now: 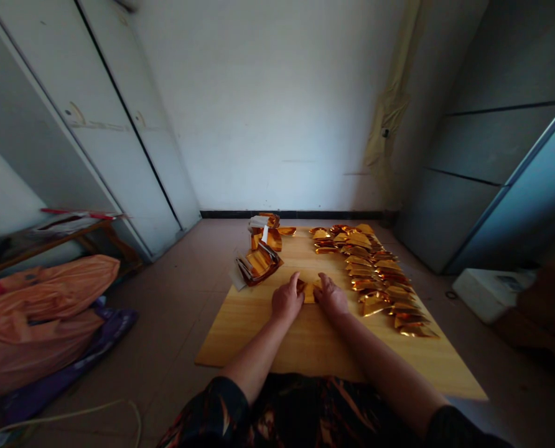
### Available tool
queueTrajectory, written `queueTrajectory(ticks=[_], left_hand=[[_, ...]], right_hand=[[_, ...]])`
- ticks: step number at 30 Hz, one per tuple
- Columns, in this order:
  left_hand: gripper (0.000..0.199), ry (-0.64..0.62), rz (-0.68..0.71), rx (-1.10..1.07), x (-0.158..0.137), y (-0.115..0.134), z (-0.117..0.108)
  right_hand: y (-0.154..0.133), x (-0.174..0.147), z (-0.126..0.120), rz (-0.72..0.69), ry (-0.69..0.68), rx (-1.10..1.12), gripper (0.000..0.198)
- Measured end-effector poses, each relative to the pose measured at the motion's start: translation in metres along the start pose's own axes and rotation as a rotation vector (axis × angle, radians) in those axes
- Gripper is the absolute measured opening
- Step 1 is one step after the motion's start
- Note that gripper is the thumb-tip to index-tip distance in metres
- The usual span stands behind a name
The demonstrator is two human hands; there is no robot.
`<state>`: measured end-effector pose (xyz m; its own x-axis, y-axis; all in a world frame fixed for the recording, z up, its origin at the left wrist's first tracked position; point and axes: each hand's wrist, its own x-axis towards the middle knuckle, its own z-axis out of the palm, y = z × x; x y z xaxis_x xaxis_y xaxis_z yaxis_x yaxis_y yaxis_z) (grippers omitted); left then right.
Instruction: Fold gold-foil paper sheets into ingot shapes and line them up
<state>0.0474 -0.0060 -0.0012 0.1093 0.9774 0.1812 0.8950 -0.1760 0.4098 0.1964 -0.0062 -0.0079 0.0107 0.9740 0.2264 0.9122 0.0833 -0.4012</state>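
Between my hands, over the middle of the wooden board [254, 336], is a piece of gold foil paper [310, 291]. My left hand [287, 298] grips its left end, thumb on top. On the other end my right hand [332, 297] closes in the same way, its thumb pointing up. The fingers partly cover the paper, so its full shape is hidden. To the right lie rows of folded gold paper pieces [359, 261]. Stacks of gold paper sheets [259, 261] sit at the board's left rear, some with grey-white edges.
Beyond the board is a white wall [277, 112] with a dark baseboard. A pale cabinet [119, 124] stands at left, near an orange plastic bag [48, 317] on the floor. A grey fridge-like cabinet [473, 186] and a white box [478, 292] are at right.
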Motion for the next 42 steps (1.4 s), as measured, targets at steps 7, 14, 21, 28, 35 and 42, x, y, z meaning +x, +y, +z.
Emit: queueTrajectory(ticks=[7, 14, 21, 28, 35, 42], left_hand=[[0.054, 0.055, 0.017, 0.138, -0.006, 0.001, -0.003], [0.023, 0.081, 0.069, 0.192, -0.01, 0.004, -0.008], [0.022, 0.05, 0.066, 0.213, -0.01, 0.005, -0.009], [0.017, 0.025, 0.181, 0.169, -0.004, -0.003, -0.013], [0.018, -0.013, 0.261, 0.093, -0.003, -0.01, -0.013], [0.033, -0.118, 0.339, 0.055, 0.0, -0.025, -0.027]], right_hand=[[-0.007, 0.0, -0.014, 0.059, -0.107, -0.029, 0.033], [-0.006, 0.0, -0.016, 0.016, -0.104, -0.07, 0.019], [-0.007, -0.002, -0.016, -0.065, -0.121, -0.235, 0.023], [0.0, -0.003, -0.022, -0.209, -0.059, -0.163, 0.023], [0.02, -0.011, -0.031, -0.556, -0.163, -0.07, 0.017], [0.03, -0.008, -0.028, -0.531, -0.133, -0.014, 0.019]])
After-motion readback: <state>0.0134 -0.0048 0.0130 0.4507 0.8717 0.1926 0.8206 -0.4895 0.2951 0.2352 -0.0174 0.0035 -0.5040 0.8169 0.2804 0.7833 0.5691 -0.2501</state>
